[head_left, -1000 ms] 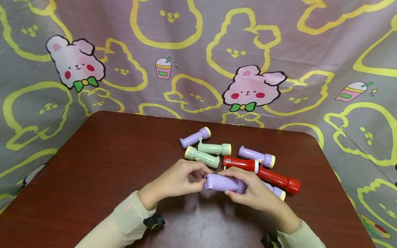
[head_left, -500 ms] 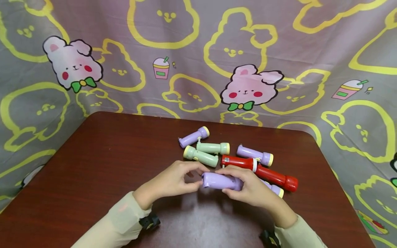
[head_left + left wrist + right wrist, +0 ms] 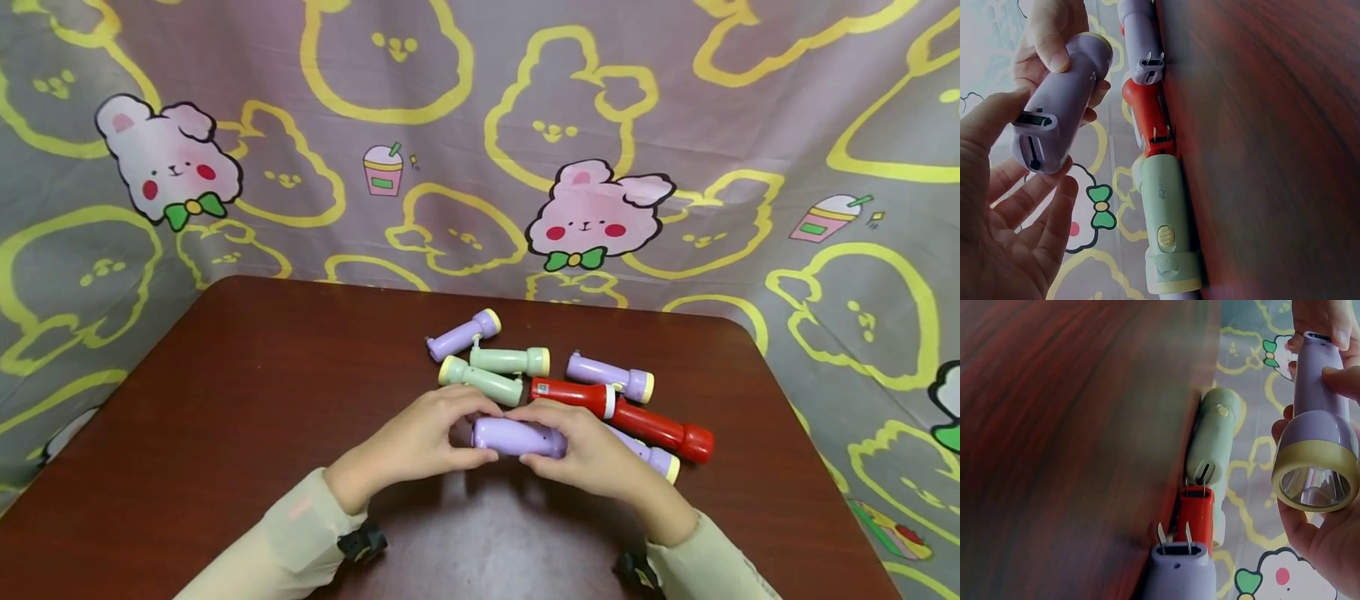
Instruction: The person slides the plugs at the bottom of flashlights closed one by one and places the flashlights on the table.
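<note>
A purple flashlight (image 3: 510,437) with a cream lens ring (image 3: 1316,459) is held between both hands above the table. My right hand (image 3: 600,450) grips it around the head end, thumb on the near side of the barrel. At the other end, my left hand (image 3: 412,437) holds the tail between thumb and fingertips. In the left wrist view, that tail of the held flashlight (image 3: 1063,109) shows dark slots, and its thumb lies at the slot edge. The lens end faces the right wrist camera.
Behind the hands lie two green flashlights (image 3: 510,360), two red flashlights (image 3: 663,429) and several purple flashlights (image 3: 459,339). Metal prongs (image 3: 1174,536) stick out of the tail of one purple flashlight. A dark red-brown table (image 3: 247,400) carries them, with a cartoon-print curtain (image 3: 442,100) behind.
The purple flashlight has shifted slightly left along with the right hand. The left hand's thumb and fingers have moved farther over its tail, and the two hands are closer together.
</note>
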The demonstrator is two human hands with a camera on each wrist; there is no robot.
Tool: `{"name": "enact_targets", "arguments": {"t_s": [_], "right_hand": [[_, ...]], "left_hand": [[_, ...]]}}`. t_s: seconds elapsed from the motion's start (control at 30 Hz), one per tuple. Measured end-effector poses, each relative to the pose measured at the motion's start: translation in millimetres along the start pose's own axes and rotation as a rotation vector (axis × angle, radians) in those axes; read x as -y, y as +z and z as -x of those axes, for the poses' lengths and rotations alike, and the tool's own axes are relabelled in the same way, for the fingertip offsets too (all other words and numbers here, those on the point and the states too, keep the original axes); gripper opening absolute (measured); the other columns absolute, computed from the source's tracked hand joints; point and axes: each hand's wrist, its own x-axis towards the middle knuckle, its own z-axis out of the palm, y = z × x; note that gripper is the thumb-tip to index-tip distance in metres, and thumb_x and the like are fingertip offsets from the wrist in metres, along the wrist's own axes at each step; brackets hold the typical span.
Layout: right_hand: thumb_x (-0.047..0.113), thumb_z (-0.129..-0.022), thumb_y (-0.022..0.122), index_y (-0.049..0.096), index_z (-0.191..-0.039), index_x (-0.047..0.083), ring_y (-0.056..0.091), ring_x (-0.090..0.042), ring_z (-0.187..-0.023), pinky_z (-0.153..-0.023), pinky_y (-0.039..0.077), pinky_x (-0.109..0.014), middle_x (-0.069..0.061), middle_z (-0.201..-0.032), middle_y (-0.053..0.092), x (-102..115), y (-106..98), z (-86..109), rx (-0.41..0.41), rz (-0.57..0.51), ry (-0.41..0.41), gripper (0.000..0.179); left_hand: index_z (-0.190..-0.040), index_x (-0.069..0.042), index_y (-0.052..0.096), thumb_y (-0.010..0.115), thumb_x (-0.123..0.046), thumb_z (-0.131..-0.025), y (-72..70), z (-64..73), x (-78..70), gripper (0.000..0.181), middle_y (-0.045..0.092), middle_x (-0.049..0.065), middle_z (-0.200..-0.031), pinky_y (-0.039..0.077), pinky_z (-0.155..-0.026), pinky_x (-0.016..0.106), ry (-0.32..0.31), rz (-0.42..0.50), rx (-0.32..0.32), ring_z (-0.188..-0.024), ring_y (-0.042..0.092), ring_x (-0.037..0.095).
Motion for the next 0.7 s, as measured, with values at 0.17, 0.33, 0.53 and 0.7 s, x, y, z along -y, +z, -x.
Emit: {"name": "enact_targets", "arguments": {"t_s": [0.17,0.33,0.53,0.7], "right_hand": [[0.016,-0.082,0.079,0.065,-0.126,0.018,0.059,-0.005,-0.092,-0.082,0.052,-0.027,0.007,-0.111,0.069,3.6,5.2,-7.8,0.015,0.031,-0.005,0.045],[0.016,-0.083,0.079,0.065,-0.125,0.015,0.062,-0.008,-0.094,-0.083,0.054,-0.029,0.002,-0.113,0.07,5.0,10.9,-10.3,0.012,0.057,-0.019,0.045],[0.016,-0.082,0.08,0.065,-0.123,0.014,0.062,-0.008,-0.093,-0.083,0.054,-0.029,0.001,-0.112,0.07,5.2,13.9,-11.1,0.003,0.038,-0.018,0.043],[0.018,-0.081,0.082,0.066,-0.12,0.015,0.06,-0.004,-0.088,-0.079,0.053,-0.025,0.004,-0.105,0.07,4.2,15.6,-12.1,-0.009,0.014,-0.027,0.042]], "left_hand": [[-0.109,-0.019,0.068,0.081,-0.034,-0.081,-2.7,1.4,-0.6,0.034,0.067,-0.01,-0.103,0.05,-0.082,0.026,-0.065,-0.068,0.03,-0.094,0.059,0.008],[-0.103,-0.019,0.067,0.082,-0.033,-0.08,-3.2,2.8,-2.8,0.03,0.063,-0.009,-0.093,0.047,-0.072,0.023,-0.117,-0.113,0.058,-0.083,0.058,0.013],[-0.105,-0.014,0.068,0.084,-0.033,-0.078,-1.3,3.1,-4.4,0.036,0.068,-0.005,-0.098,0.051,-0.077,0.027,-0.103,-0.175,0.071,-0.089,0.059,0.01],[-0.105,-0.013,0.07,0.083,-0.033,-0.079,-1.1,4.3,-2.9,0.034,0.071,-0.005,-0.098,0.05,-0.078,0.028,-0.093,-0.183,0.083,-0.091,0.06,0.01]]}}
